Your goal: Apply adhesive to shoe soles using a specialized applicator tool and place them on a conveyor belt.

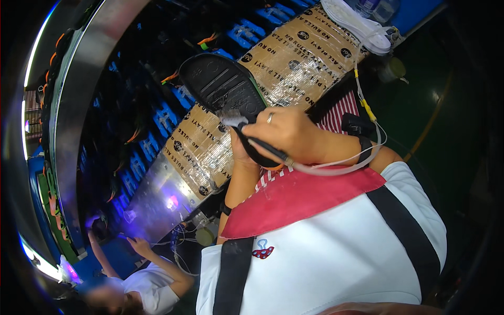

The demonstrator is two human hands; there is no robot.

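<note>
A black shoe sole (223, 84) with moulded grooves and a greenish edge is held up over the cardboard-topped ledge. My left hand (239, 149) comes up under its near side and grips it, though most of the fingers are hidden. In my right hand (283, 128), which wears a ring, is a brush with a dark handle. Its pale bristles (231, 116) touch the near end of the sole. A clear hose (336, 169) runs from the brush handle. Below my right hand shows a curved black strip (253, 152) with an orange end, partly covered.
Printed cardboard (299, 52) under clear film covers the ledge. Beyond it runs a dark line with blue holders (244, 34). White soles (357, 23) and bottles (386, 9) lie at the far right. Another person (152, 283) works at the lower left, beside a purple light.
</note>
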